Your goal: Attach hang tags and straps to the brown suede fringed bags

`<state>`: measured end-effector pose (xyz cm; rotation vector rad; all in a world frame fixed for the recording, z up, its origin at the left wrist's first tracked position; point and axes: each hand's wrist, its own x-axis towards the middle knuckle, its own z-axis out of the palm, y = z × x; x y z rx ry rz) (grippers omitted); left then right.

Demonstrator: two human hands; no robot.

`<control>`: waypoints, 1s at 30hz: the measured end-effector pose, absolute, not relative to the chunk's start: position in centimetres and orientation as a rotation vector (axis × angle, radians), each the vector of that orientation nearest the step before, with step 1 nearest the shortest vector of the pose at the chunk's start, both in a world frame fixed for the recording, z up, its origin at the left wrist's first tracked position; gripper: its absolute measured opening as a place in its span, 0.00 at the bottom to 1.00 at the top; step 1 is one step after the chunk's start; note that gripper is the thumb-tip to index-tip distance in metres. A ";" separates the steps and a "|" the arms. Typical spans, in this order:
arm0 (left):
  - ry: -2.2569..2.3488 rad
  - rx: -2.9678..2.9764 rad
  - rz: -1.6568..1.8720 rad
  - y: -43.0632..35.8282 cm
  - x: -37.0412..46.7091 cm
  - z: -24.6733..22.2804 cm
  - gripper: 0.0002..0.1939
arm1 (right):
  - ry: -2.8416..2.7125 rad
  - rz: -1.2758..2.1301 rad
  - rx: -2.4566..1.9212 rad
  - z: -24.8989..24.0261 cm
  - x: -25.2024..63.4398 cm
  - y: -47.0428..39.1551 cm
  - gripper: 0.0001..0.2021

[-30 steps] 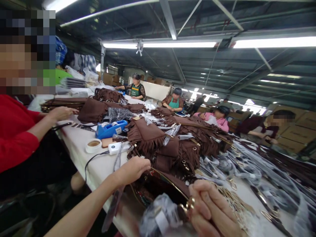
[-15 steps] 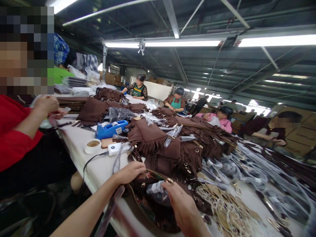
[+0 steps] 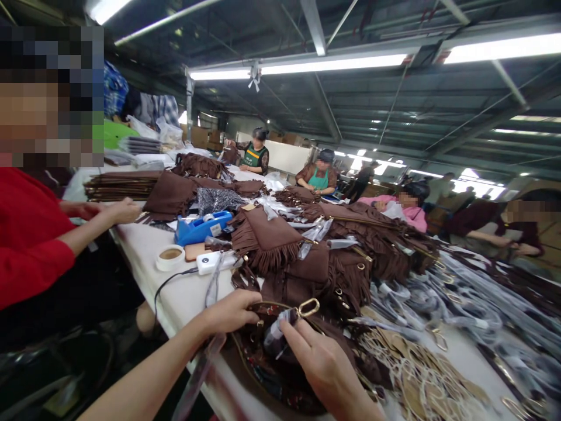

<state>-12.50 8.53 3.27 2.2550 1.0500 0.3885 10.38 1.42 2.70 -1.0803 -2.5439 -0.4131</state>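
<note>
A brown bag (image 3: 256, 383) with a patterned lining gapes open at the table's near edge. My left hand (image 3: 230, 314) is closed on the upper left part of its rim, thumb on the inner side. Over the opening, my right hand (image 3: 322, 362) pinches a plastic-wrapped strap (image 3: 274, 338), bunched up, its lower part inside the bag. A gold clasp (image 3: 308, 307) stands up beyond my right fingertips, near the rim. Fringed brown bags (image 3: 267, 234) lie just behind the open one.
A blue tape dispenser (image 3: 204, 227), a tape roll (image 3: 170, 257) and a white corded device (image 3: 214, 262) lie left. Wrapped straps (image 3: 421, 310) and beige tags with cords (image 3: 421, 368) cover the right. A person in red (image 3: 30, 234) works close at left; several others sit beyond.
My right hand has moved slightly left with the wrapped strap, and the gold clasp now stands up beyond the fingers. My left hand keeps its hold on the rim.
</note>
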 end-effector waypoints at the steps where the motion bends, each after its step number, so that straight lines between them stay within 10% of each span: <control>1: 1.064 2.259 0.385 8.8 -12.3 3.2 0.10 | -2.599 -0.431 -1.092 3.1 10.0 1.6 0.21; 8: 1.193 2.369 0.328 9.0 -11.4 3.2 0.14 | -2.655 -0.218 -1.143 2.7 9.5 5.0 0.19; 18: 0.926 2.384 0.745 6.8 -9.4 5.0 0.32 | -1.630 1.172 -1.111 4.3 10.7 6.4 0.16; 30: 0.715 1.574 1.160 8.4 -3.6 2.7 0.15 | -1.282 1.467 -0.921 4.5 11.2 7.2 0.20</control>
